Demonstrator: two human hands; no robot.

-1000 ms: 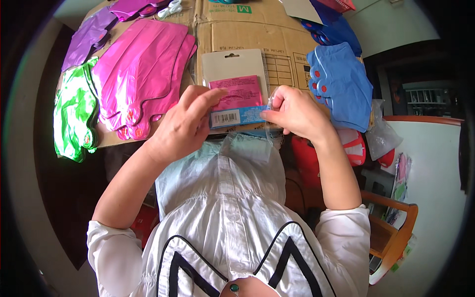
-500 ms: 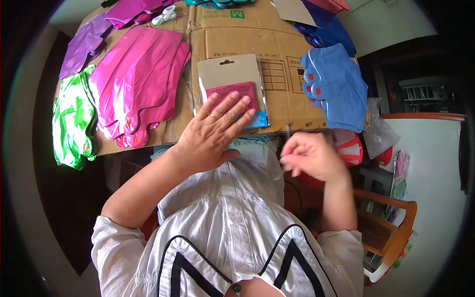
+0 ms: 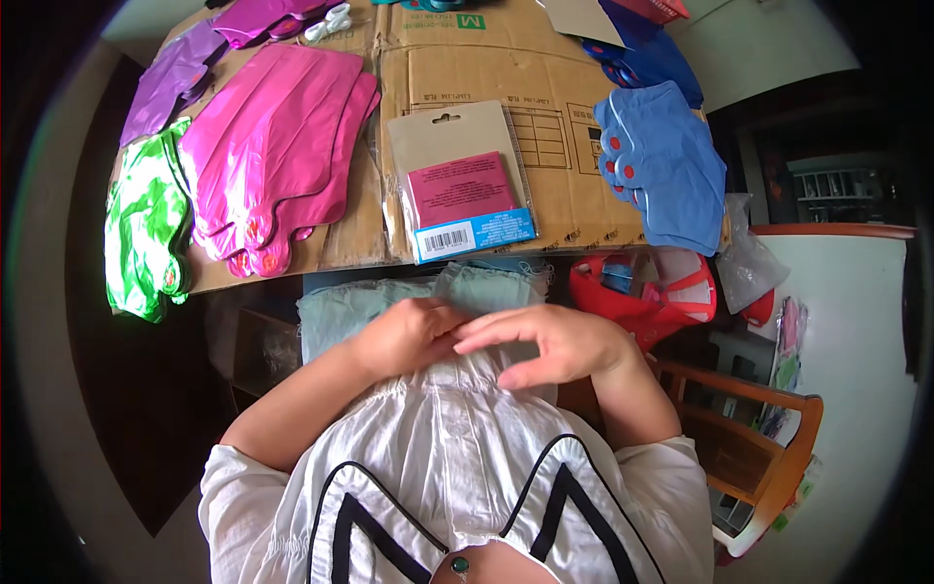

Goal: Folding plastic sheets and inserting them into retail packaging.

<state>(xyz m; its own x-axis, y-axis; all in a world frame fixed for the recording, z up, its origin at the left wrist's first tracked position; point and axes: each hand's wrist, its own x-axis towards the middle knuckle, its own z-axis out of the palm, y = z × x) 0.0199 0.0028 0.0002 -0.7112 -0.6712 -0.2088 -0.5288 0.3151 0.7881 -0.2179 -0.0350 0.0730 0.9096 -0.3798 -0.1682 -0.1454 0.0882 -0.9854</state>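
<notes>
Head view: left hand [image 3: 404, 336] and right hand [image 3: 550, 343] rest empty, fingers loose, touching on pale green cloth [image 3: 341, 307], probably an apron, below carded packet [image 3: 465, 183].

The pink balloons [image 3: 277, 146] look like thin foil, glossy and creased — the green ones [image 3: 144, 229] and purple ones [image 3: 175, 78] shine the same way. The blue balloons [image 3: 666, 165] seem duller, closer to satin. Under them lies flattened cardboard [image 3: 555, 136], matt brown and rough. The packet [image 3: 465, 180] is matt card inside clear, slick plastic film (it catches glare). The white blouse [image 3: 438, 467] is soft, crinkled cloth — the chair [image 3: 769, 428] is varnished wood.
</notes>
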